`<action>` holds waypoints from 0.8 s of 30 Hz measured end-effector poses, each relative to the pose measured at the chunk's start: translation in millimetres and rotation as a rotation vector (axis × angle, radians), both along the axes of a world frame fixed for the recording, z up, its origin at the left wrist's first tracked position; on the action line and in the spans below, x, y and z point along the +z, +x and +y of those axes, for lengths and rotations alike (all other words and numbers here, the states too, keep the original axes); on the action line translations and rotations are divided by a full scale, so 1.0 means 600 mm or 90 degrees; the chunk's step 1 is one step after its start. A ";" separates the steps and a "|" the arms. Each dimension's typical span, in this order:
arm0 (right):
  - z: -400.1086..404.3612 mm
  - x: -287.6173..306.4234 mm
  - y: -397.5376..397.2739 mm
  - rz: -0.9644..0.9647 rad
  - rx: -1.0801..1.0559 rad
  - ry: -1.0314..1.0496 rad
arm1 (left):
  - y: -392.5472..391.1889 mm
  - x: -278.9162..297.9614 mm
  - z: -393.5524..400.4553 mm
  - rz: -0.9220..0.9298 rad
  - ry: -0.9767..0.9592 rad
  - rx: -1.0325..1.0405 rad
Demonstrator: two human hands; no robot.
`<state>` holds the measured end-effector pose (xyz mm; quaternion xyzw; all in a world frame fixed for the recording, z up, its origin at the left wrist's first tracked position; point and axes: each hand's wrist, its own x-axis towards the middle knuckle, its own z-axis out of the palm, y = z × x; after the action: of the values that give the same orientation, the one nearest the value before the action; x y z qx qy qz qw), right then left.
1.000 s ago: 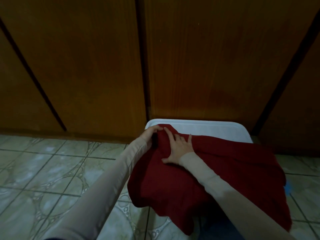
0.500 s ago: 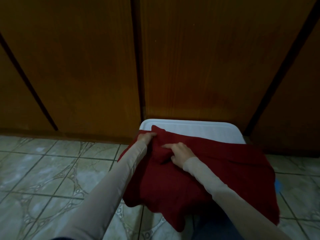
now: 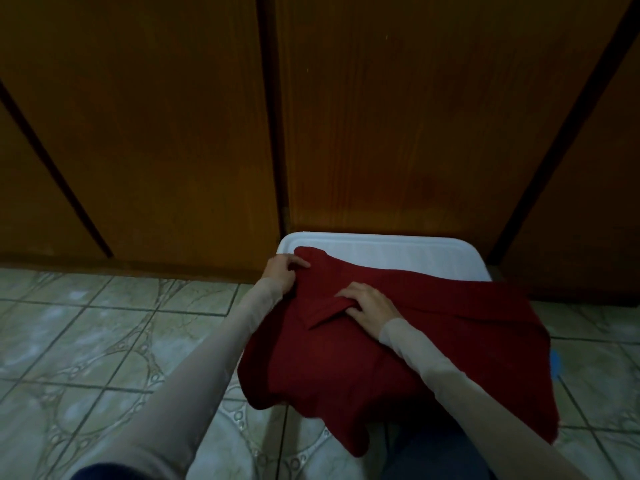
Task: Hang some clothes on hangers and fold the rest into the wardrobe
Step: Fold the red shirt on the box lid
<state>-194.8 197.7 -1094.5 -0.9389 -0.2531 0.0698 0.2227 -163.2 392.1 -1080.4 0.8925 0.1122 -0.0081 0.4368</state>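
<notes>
- On top of the white plastic lid [image 3: 398,252] that serves as my surface, the dark red garment [image 3: 346,358] lies spread, its near and right edges hanging over the sides toward the tiled floor [image 3: 104,341].
- My left hand [image 3: 282,273] pinches the cloth at its far left corner, fingers curled round a fold.
- My right hand [image 3: 370,304] lies on the middle, its fingers bent onto a folded flap and pressing it down.
- I judge the cloth soft, light and limp; it will sag wherever I lift it, so corners and fold edges are the places to hold.
- The lid hides whatever box sits beneath; I cannot tell its contents.
- Behind it, the wooden wardrobe doors [image 3: 381,133] stand closed, so nothing inside shows.
</notes>
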 end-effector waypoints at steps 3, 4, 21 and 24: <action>-0.009 -0.002 0.008 0.030 -0.006 0.094 | -0.003 -0.001 0.010 -0.008 0.067 -0.073; -0.013 -0.001 0.010 0.036 -0.016 0.134 | -0.002 -0.002 0.012 -0.013 0.080 -0.083; -0.035 0.024 0.047 0.160 -0.164 0.229 | 0.004 0.006 0.021 0.118 0.115 -0.204; -0.037 0.027 0.054 0.129 -0.233 0.212 | 0.004 0.003 0.012 0.119 0.008 -0.092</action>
<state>-162.3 175.3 -1078.1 -0.9076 -0.0634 0.0789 0.4075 -161.0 399.0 -1078.4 0.8962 0.0878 -0.1217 0.4174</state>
